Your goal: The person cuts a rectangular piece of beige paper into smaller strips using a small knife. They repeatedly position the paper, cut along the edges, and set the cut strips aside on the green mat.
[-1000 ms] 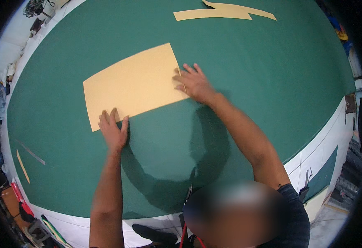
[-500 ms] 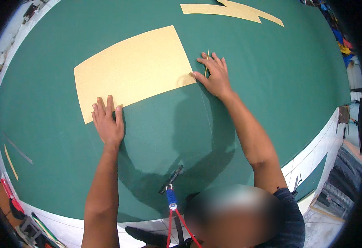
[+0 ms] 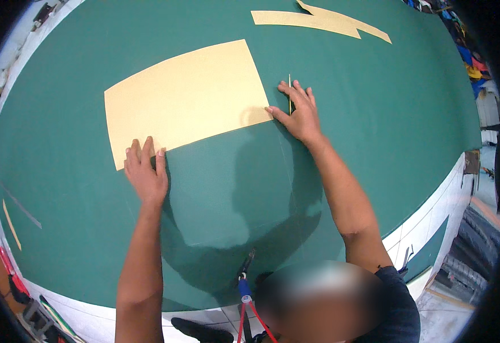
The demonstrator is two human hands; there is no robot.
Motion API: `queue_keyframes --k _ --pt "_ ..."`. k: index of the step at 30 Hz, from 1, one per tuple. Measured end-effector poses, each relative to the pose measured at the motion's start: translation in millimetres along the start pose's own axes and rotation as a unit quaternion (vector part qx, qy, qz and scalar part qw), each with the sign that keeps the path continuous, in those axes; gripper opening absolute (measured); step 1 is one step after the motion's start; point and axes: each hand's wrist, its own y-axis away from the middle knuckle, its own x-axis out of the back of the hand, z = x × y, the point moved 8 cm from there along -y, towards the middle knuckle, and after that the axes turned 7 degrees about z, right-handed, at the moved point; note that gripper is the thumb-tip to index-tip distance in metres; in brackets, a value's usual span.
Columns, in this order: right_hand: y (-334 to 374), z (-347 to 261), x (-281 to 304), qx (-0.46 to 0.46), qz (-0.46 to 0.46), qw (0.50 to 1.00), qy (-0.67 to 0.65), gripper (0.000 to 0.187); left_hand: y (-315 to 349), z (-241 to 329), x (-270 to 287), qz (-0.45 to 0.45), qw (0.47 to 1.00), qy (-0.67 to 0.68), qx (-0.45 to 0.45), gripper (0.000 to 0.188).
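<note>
A pale yellow sheet (image 3: 187, 100) with a curved far edge lies on the green tabletop (image 3: 204, 194). My left hand (image 3: 146, 174) rests flat at its near left edge, fingertips on the sheet, holding nothing. At the near right corner, the thumb of my right hand (image 3: 302, 117) touches the sheet. A thin yellow stick (image 3: 290, 98) runs upright between that hand's thumb and fingers; part of it is hidden by the index finger.
Cut yellow offcuts (image 3: 312, 22) lie at the far side, and a thin yellow strip (image 3: 11, 224) at the left. A black-tipped tool with a blue sleeve (image 3: 245, 288) hangs on a red cord near the table's front edge. Dark rolls (image 3: 461, 257) stand at the lower right.
The view has shifted slightly. Both hands keep their places on the sheet, while the stick in my right hand has turned more upright. The hanging tool has swung nearer to me.
</note>
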Motion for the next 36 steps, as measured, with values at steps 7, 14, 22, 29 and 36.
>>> queue_keyframes --k 7,14,22,29,36 --pt "1.2 7.9 0.4 0.000 0.004 1.000 -0.006 0.064 -8.1 4.3 2.1 0.030 0.999 0.014 -0.023 0.049" --pt "0.3 7.1 -1.0 0.022 0.009 1.000 -0.017 0.063 -0.6 3.5 -1.6 0.025 0.999 0.018 -0.014 0.052" --pt "6.5 26.6 24.6 -0.006 -0.005 0.999 -0.033 0.060 0.9 35.0 11.2 0.022 0.999 0.026 0.012 0.054" --pt "0.6 50.2 23.8 -0.001 -0.023 0.999 -0.028 0.058 7.3 46.7 1.7 0.035 0.997 0.060 0.024 0.052" --pt "-11.6 57.4 18.3 0.003 -0.017 0.999 -0.033 0.061 2.3 44.2 -10.4 0.056 0.995 0.074 0.023 0.053"
